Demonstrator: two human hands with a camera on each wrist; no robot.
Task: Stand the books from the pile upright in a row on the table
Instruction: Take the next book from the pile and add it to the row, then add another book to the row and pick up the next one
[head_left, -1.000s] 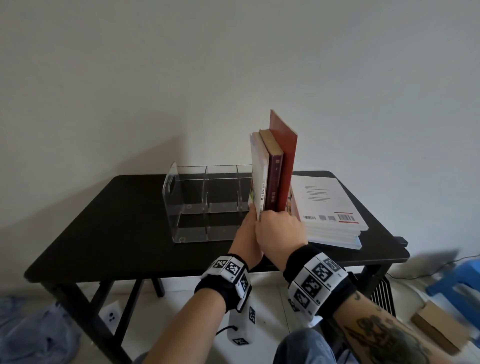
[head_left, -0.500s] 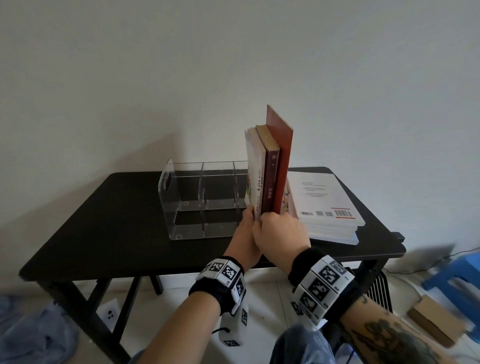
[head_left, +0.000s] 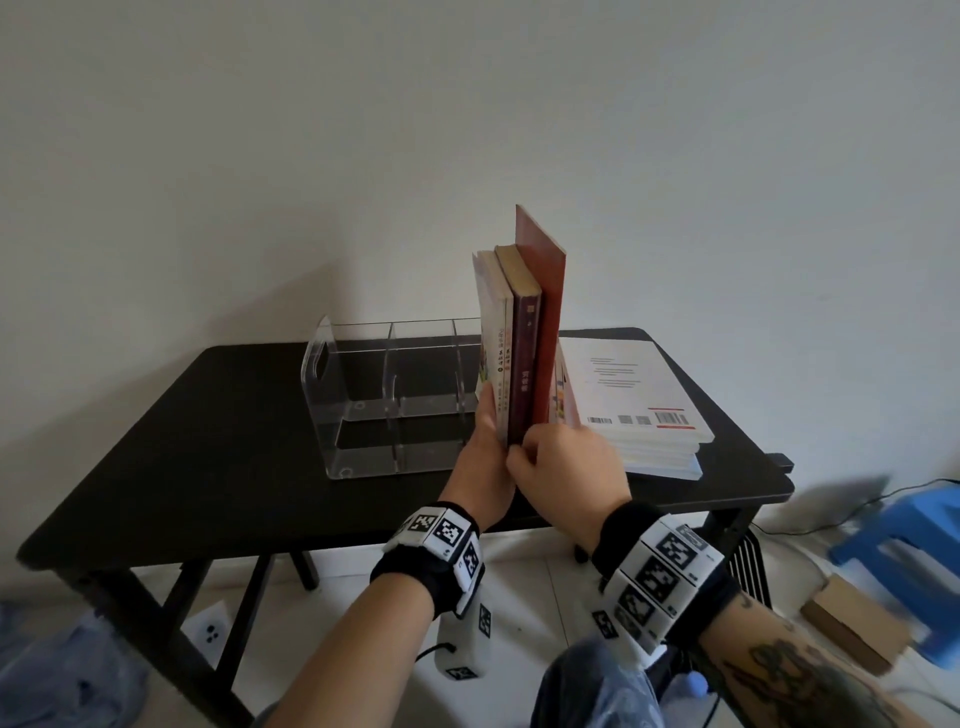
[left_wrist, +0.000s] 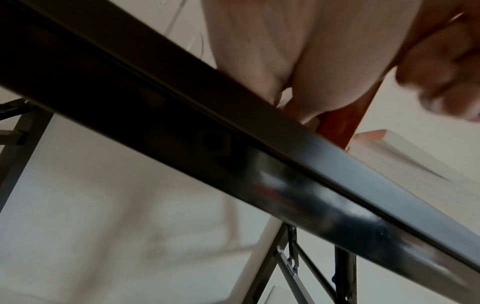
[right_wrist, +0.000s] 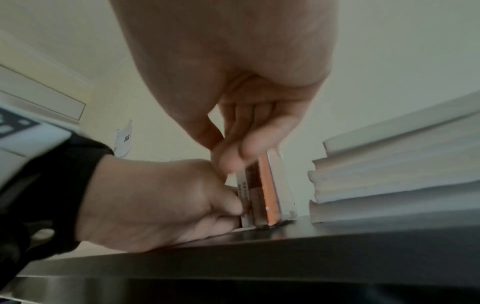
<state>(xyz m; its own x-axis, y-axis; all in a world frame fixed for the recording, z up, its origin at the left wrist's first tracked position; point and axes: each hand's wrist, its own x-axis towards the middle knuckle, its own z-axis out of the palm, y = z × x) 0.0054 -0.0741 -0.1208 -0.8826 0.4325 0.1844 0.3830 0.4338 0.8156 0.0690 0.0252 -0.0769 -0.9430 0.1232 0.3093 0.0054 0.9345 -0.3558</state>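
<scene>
Three upright books (head_left: 519, 332) are held standing on the black table (head_left: 218, 441), near its front edge, between a clear acrylic divider rack (head_left: 384, 395) and the pile of flat books (head_left: 639, 410). From left to right they are a pale book, a dark maroon book and a taller red-orange one, pressed together spine-forward. The left hand (head_left: 480, 467) is laid against the pale book's outer face with its fingers straight and flat. The right hand (head_left: 563, 467) is curled at the foot of the books, its fingers on the red-orange side.

In the head view the contact of the books with the table is hidden behind the hands. In the right wrist view the lower ends of the books (right_wrist: 262, 197) are seen resting on the table (right_wrist: 311, 257), with the left hand (right_wrist: 155, 201) against them at the tabletop and the right hand (right_wrist: 233, 82) pinching them from above; the pile (right_wrist: 394, 174) is seen just beside, apart from them. In the left wrist view mostly the table's front edge (left_wrist: 233, 156) is shown from below, with the left palm (left_wrist: 285, 51) and a strip of red-orange cover (left_wrist: 340, 123) above it.

On the floor a blue stool (head_left: 914, 551) and a cardboard box (head_left: 852, 623) are seen at the right.
</scene>
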